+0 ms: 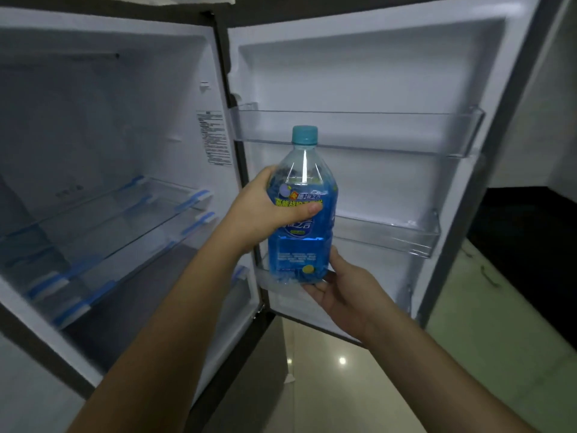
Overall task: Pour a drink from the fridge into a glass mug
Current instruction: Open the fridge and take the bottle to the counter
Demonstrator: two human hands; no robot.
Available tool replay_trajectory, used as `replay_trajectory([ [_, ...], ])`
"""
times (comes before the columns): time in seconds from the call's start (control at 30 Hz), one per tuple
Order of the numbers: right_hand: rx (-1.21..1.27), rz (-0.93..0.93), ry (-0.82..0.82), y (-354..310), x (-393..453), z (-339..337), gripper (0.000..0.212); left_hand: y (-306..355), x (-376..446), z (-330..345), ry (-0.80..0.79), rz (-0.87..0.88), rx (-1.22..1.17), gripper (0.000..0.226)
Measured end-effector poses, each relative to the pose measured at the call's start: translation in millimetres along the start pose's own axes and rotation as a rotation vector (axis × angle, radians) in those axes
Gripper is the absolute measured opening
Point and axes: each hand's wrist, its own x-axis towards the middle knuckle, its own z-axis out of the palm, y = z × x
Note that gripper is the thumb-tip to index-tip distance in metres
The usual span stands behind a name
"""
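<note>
Bottle [302, 210] of blue drink upright before the open fridge door's [368, 89] shelves, my left grip [265, 210] wrapped round its middle, right grip [340, 287] cupping its base; I'd keep it level, cap [304, 134] on.

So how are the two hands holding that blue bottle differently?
The left hand wraps around the middle of the bottle, thumb across the label; the right hand sits lower, at the bottle's base. The left hand comes in from the side, the right hand from underneath. Both touch the same upright, capped bottle in front of the open fridge door.
</note>
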Motion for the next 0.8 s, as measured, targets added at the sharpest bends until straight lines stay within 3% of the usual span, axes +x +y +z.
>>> replay_trajectory([
  [0.5, 0.044, -0.248, 0.293, -82, -160, -152, 0.034, 81, -28, 229, -0.392, 0.099, -0.163, 0.082],
  [0.8, 0.100, -0.489, 0.584, -109, -240, -221, 0.037, 119, -38, 365, -0.725, 0.225, -0.281, 0.081],
])
